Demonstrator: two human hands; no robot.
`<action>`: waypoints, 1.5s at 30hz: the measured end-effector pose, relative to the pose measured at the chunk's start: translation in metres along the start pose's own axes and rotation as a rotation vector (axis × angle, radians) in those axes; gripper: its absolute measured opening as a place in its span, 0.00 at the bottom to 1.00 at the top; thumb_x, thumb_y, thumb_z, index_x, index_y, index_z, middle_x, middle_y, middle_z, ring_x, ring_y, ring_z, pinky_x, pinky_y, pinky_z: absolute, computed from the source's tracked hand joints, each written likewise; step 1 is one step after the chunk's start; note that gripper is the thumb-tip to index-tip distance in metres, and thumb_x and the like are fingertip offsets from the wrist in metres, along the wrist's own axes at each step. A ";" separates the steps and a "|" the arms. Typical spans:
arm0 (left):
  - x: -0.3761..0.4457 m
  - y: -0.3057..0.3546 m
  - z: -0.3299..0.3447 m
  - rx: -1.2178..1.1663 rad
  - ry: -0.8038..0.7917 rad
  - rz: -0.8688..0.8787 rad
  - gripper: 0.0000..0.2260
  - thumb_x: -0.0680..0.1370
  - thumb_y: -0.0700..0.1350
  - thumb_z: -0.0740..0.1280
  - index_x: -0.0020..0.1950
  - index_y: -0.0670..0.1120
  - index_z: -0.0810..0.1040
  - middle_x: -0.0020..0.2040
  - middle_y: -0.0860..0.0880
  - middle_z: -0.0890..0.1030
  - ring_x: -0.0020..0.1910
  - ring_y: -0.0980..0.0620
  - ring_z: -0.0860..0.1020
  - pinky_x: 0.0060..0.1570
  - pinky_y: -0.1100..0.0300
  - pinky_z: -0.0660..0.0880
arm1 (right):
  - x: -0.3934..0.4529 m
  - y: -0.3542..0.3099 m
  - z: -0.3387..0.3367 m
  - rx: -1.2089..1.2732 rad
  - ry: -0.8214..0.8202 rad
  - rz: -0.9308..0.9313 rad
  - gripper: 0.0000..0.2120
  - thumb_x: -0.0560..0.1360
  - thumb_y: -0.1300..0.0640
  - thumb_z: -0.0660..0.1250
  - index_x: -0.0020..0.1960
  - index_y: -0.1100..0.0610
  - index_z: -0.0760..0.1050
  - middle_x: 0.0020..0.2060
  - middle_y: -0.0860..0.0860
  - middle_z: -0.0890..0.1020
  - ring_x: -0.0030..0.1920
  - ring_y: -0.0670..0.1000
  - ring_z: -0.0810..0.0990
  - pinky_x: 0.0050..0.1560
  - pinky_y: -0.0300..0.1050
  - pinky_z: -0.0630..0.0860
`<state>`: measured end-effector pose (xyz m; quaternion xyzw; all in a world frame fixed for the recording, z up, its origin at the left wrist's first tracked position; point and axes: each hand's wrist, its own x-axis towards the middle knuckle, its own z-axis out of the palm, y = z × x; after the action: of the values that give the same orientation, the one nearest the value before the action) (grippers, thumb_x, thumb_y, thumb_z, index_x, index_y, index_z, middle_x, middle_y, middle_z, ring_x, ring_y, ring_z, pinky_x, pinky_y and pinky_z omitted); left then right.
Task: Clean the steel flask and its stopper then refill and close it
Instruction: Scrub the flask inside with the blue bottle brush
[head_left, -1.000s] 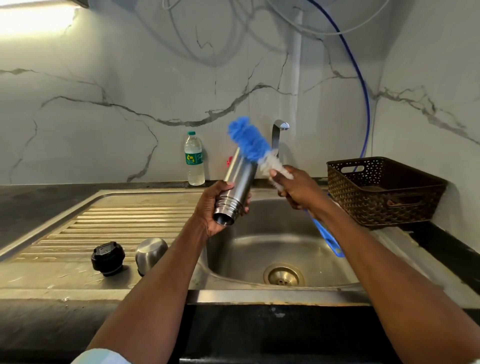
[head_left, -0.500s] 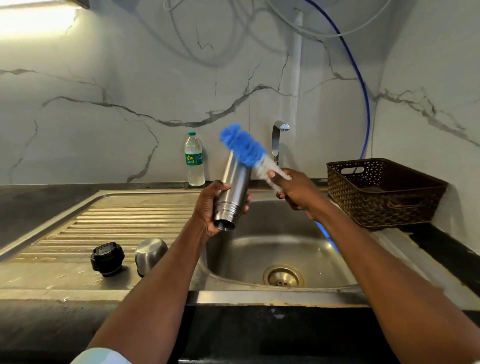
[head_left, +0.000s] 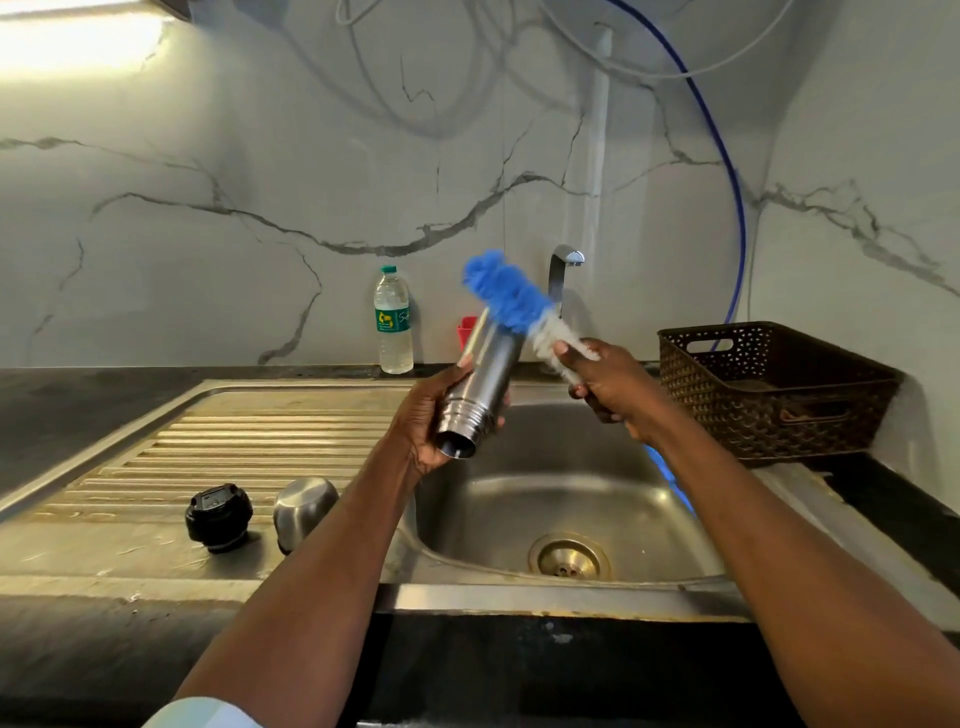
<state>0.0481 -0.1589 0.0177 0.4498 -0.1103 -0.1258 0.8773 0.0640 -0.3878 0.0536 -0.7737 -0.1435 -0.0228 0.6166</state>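
My left hand (head_left: 428, 421) grips the steel flask (head_left: 485, 376) near its threaded neck, holding it tilted over the sink with the open mouth toward me. My right hand (head_left: 605, 382) holds a bottle brush (head_left: 511, 299) by its stem; the blue and white bristle head lies across the flask's far end, outside it. The brush's blue handle shows below my right wrist. The black stopper (head_left: 218, 514) and the steel cap (head_left: 304, 506) stand on the draining board, apart from both hands.
The sink basin (head_left: 519, 499) with its brass drain (head_left: 568, 557) lies below the flask. A tap (head_left: 561, 273) rises behind it. A plastic water bottle (head_left: 393, 322) stands at the wall. A brown perforated basket (head_left: 769, 389) sits on the right counter.
The brush head has slid a little left and down across the flask's far end. The flask has tipped slightly more upright in my left hand.
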 end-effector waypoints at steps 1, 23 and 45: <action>0.000 0.000 0.001 0.002 -0.005 -0.014 0.40 0.57 0.46 0.85 0.64 0.36 0.74 0.55 0.35 0.81 0.49 0.39 0.81 0.46 0.47 0.81 | -0.001 0.000 0.000 0.034 -0.027 0.006 0.16 0.78 0.43 0.65 0.58 0.53 0.75 0.28 0.52 0.71 0.20 0.44 0.58 0.23 0.33 0.55; -0.003 -0.001 0.000 0.012 0.020 0.053 0.37 0.62 0.44 0.75 0.68 0.35 0.70 0.50 0.34 0.79 0.46 0.39 0.80 0.45 0.48 0.82 | -0.002 0.003 0.001 0.020 -0.181 0.063 0.18 0.77 0.41 0.64 0.59 0.52 0.76 0.27 0.51 0.71 0.21 0.45 0.57 0.21 0.33 0.54; -0.001 -0.004 0.003 0.065 0.066 -0.016 0.39 0.60 0.48 0.84 0.65 0.36 0.73 0.51 0.36 0.81 0.44 0.39 0.82 0.45 0.46 0.83 | -0.001 0.007 0.005 0.064 -0.326 0.063 0.17 0.77 0.42 0.65 0.61 0.51 0.75 0.27 0.51 0.70 0.21 0.45 0.57 0.21 0.34 0.54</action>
<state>0.0457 -0.1630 0.0161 0.4826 -0.0818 -0.1143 0.8645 0.0647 -0.3848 0.0453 -0.7511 -0.2178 0.1270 0.6101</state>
